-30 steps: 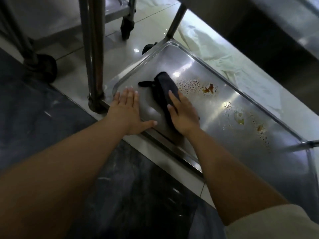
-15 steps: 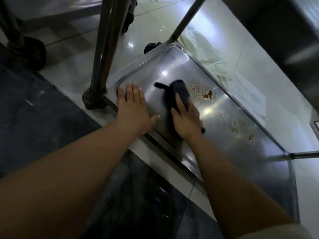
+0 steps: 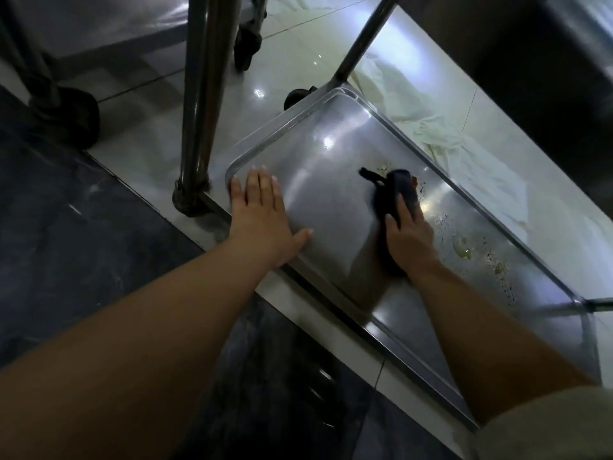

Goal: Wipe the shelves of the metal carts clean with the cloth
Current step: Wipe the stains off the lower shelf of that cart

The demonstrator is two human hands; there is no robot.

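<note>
The bottom shelf (image 3: 318,194) of a metal cart is a shiny steel tray low over the floor. My left hand (image 3: 262,220) lies flat on its near left corner, fingers straight and spread. My right hand (image 3: 409,235) presses a dark cloth (image 3: 396,190) onto the shelf's middle, fingers stretched along it. The cloth's far end covers a brown-orange stain. Yellowish spots and dark specks (image 3: 464,250) lie on the shelf to the right of my right hand.
A thick cart post (image 3: 199,104) stands just left of my left hand. A second cart with black castors (image 3: 66,111) is at the far left. Crumpled white fabric (image 3: 441,144) lies on the pale floor tiles beyond the shelf. Dark floor is nearest me.
My right hand has slid the cloth to the right along the shelf, onto the brown-orange stain. My left hand has stayed flat on the near left corner.
</note>
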